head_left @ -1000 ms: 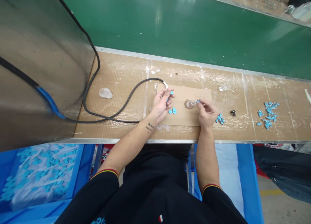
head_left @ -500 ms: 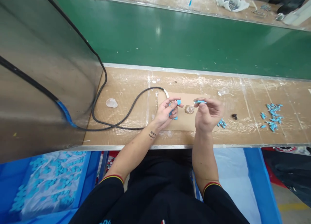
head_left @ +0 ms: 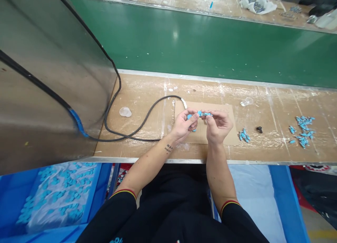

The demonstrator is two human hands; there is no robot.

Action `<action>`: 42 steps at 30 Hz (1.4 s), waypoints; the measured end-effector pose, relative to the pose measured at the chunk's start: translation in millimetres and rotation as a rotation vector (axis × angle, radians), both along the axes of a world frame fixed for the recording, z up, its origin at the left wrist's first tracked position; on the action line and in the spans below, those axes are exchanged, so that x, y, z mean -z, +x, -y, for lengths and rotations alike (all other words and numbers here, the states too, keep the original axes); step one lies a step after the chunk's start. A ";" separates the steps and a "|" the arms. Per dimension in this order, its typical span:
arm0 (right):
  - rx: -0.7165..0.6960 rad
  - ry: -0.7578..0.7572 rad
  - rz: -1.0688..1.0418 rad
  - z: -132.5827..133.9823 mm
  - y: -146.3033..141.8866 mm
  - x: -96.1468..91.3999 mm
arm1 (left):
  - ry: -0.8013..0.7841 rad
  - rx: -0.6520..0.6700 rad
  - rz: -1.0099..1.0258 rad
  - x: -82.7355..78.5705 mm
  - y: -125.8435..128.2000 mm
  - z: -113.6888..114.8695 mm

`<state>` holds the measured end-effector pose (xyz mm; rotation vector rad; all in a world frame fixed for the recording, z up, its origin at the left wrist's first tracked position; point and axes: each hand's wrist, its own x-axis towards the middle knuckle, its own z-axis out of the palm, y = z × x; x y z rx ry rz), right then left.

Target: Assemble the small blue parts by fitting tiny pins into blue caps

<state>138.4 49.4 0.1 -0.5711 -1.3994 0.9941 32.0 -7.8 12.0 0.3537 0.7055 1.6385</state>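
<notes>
My left hand is closed on small blue round pieces; one blue disc is pinched between thumb and forefinger, and other blue bits show among the fingers. My right hand pinches a slim blue-and-metal part, held level with its end against the disc or very close to it. Both hands are over a cardboard sheet on the bench. Right of the sheet lies a small pile of blue parts with metal ends.
A black cable loops over the bench on the left, beside a metal cabinet. Clear plastic cups, a black fitting and a larger blue pile lie around. Below are blue bins, the left one holding blue discs.
My hands have come together: the right moved left with its slim part, bringing it to the disc in my left fingers. The camera view shifted slightly.
</notes>
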 end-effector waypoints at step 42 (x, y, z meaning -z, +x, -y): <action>0.129 0.386 0.135 15.0 19.1 -3.5 | 0.437 -0.298 -0.972 6.4 -3.8 9.9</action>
